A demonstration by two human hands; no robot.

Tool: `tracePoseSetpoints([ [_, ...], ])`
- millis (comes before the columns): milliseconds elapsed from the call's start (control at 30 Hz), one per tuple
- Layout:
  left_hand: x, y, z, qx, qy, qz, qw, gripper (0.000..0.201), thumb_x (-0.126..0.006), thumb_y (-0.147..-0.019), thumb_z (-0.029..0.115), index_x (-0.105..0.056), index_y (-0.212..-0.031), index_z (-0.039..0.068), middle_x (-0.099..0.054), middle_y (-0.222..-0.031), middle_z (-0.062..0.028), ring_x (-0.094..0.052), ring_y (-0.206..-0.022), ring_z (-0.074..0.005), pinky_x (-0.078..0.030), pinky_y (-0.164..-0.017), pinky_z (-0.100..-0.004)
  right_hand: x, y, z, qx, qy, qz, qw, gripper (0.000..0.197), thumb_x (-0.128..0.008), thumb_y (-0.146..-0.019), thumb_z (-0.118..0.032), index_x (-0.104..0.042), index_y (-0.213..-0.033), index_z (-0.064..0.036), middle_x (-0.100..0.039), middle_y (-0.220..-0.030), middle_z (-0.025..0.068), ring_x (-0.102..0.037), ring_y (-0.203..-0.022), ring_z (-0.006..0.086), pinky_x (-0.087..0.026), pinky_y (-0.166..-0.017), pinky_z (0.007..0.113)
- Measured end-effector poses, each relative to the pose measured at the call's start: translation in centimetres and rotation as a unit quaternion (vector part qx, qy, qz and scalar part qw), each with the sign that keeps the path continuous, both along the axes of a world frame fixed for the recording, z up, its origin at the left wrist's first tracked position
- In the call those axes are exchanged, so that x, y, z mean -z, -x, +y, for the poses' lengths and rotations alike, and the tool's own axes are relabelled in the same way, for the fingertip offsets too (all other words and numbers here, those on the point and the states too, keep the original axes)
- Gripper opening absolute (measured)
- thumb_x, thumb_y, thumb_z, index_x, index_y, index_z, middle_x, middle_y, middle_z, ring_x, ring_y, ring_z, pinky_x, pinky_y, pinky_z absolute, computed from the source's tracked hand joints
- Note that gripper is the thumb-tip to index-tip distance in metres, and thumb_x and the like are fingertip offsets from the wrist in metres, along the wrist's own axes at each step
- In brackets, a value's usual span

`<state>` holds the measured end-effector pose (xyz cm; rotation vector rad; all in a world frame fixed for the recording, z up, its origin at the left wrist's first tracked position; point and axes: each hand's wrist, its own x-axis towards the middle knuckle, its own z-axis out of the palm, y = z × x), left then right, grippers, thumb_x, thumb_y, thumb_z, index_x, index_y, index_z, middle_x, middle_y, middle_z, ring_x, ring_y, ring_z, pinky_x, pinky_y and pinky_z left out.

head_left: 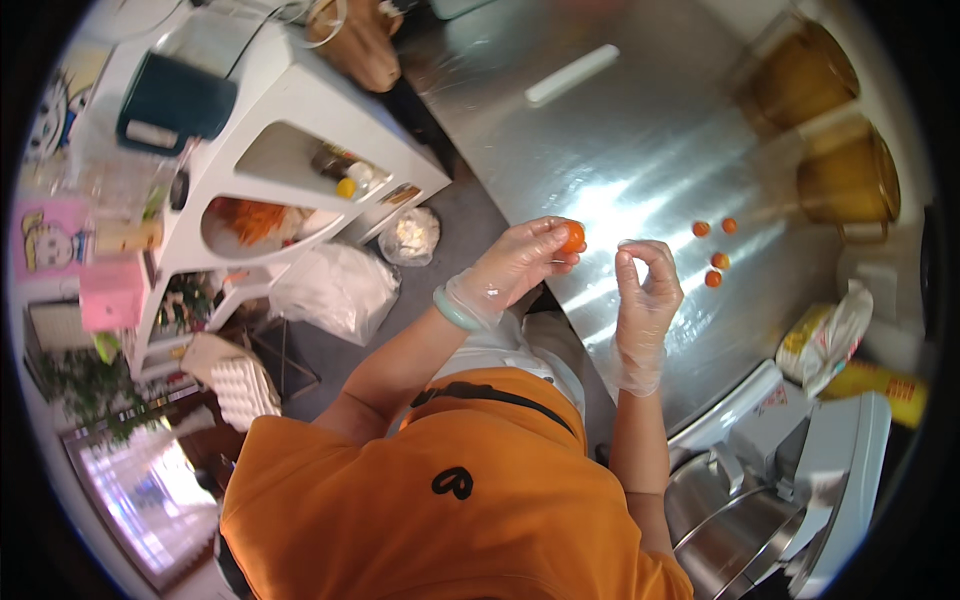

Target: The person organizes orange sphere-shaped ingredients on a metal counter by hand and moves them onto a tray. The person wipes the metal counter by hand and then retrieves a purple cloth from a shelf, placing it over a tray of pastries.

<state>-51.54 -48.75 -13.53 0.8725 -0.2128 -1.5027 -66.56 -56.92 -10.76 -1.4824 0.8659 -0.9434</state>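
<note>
The left hand, in a clear glove, grips an orange ball at its fingertips, over the counter. A pale green bangle circles the wrist below it. Just to its right, the gloved right hand is closed in a pinch, thumb against forefinger. Near the right hand, on its right, four small balls lie on the counter, also orange. Farther right and nearer the body than that hand stands a steel bowl. Well beyond both hands lies a white bar; two amber pots stand far right.
</note>
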Motion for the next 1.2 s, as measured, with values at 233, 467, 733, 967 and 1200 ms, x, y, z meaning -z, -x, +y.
tracePoseSetpoints([
  [233, 5.0, -7.9, 16.7, -0.290, -0.120, -0.033, 0.949, 0.025, -0.054, -0.092, 0.019, -0.054, -0.110, 0.002, -0.061, -0.102, -0.0106, -0.060, -0.086, -0.0149, -0.050, -0.081, -0.0284, 0.8, -12.0, 4.2, -0.304, -0.042, 0.024, 0.951, 0.009, -0.065, -0.080, -0.006, -0.059, -0.079, 0.0010, -0.059, -0.073, 0.0032, -0.052, -0.070, 0.0104, -0.044, -0.070, 0.026],
  [467, 5.3, -8.5, 25.2, -0.416, -0.189, -0.012, 0.889, 0.029, -0.059, -0.090, 0.022, -0.053, -0.111, 0.002, -0.060, -0.100, -0.0099, -0.059, -0.085, -0.0147, -0.050, -0.077, -0.0269, 6.8, -24.7, 8.6, -0.394, 0.106, 0.127, 0.904, 0.025, -0.065, -0.067, -0.002, -0.066, -0.092, -0.0041, -0.068, -0.085, 0.0122, -0.066, -0.079, 0.0263, -0.051, -0.075, 0.035],
  [733, 6.8, -8.1, 21.4, -0.383, -0.145, 0.029, 0.912, 0.029, -0.058, -0.090, 0.022, -0.054, -0.111, 0.002, -0.061, -0.102, -0.0109, -0.059, -0.087, -0.0160, -0.049, -0.080, -0.0293, 6.2, -21.3, 4.7, -0.363, 0.110, 0.117, 0.918, 0.023, -0.069, -0.071, -0.006, -0.065, -0.094, -0.0039, -0.066, -0.090, 0.0121, -0.064, -0.077, 0.0256, -0.050, -0.074, 0.034],
  [967, 6.7, -9.9, 14.0, -0.258, -0.088, 0.012, 0.962, 0.030, -0.057, -0.091, 0.023, -0.054, -0.113, 0.003, -0.062, -0.101, -0.0085, -0.060, -0.086, -0.0130, -0.049, -0.080, -0.0272, 10.7, -6.2, -2.5, -0.159, 0.133, 0.227, 0.951, 0.033, -0.064, -0.078, -0.015, -0.061, -0.106, 0.0014, -0.062, -0.106, 0.0201, -0.060, -0.097, 0.0317, -0.047, -0.085, 0.036],
  [1200, 4.9, -7.7, 3.7, -0.042, -0.033, 0.011, 0.999, 0.035, -0.052, -0.093, 0.022, -0.048, -0.121, 0.001, -0.058, -0.109, -0.0116, -0.057, -0.097, -0.0165, -0.048, -0.085, -0.0279, 15.1, 11.5, -9.3, 0.215, 0.114, 0.364, 0.899, 0.033, -0.066, -0.077, -0.013, -0.061, -0.105, 0.0040, -0.062, -0.099, 0.0191, -0.059, -0.092, 0.0331, -0.045, -0.086, 0.038],
])
